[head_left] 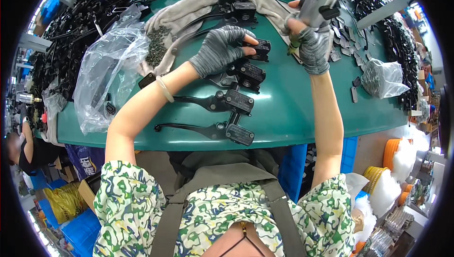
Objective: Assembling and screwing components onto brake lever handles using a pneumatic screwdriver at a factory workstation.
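Note:
My left hand [218, 51], in a grey fingerless glove, pinches the black rectangular reservoir of a brake lever assembly [260, 49]. At the right, my gloved right hand [313, 51] grips a silver power screwdriver [318, 2]; its tip is hard to make out. Nearer to me, in a column, lie a lidded brake lever assembly [249, 75], another with its lever pointing left [238, 101], and a third by the table edge [239, 135]. Two more reservoirs [244, 10] sit beyond my left hand. Small dark screws [158, 45] lie piled left of my left hand.
A grey cloth [189, 2] curves across the green table [293, 115]. Clear plastic bags lie left [101, 75] and right [382, 79]. Loose rectangular plates [347, 39] are scattered right of my right hand. Heaps of black parts [101, 13] line the far sides.

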`<state>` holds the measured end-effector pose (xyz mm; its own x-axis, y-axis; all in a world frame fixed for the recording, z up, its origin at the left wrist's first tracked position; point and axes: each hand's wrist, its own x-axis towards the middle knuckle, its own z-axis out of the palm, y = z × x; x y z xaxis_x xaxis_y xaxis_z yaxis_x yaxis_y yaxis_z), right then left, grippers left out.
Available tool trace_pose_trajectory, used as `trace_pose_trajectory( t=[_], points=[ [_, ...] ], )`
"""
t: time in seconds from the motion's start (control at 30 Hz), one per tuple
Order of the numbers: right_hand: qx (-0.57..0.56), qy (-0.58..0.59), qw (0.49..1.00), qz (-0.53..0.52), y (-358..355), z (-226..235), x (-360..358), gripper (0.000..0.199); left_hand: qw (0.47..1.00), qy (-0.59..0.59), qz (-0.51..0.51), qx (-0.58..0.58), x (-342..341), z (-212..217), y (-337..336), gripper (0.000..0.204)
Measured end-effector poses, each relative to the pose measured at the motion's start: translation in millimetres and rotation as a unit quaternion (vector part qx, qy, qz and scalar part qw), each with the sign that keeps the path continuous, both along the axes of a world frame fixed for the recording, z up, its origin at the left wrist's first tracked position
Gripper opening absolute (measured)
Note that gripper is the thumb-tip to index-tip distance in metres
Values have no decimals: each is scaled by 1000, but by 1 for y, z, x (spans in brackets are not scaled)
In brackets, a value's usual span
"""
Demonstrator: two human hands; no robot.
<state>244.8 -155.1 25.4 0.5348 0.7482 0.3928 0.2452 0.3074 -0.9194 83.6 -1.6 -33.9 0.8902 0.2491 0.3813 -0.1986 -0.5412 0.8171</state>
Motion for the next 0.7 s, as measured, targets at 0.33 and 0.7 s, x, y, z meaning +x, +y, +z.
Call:
trace_pose_trajectory(
  t=[0.33, 0.7],
  points=[
    [118, 56, 990, -46, 33, 8, -21, 38, 997, -7, -11, -72, 3, -6, 2, 23],
    [130, 58, 989, -38, 40, -3, -20, 36, 999, -6, -4, -49, 4, -7, 2, 23]
  ],
)
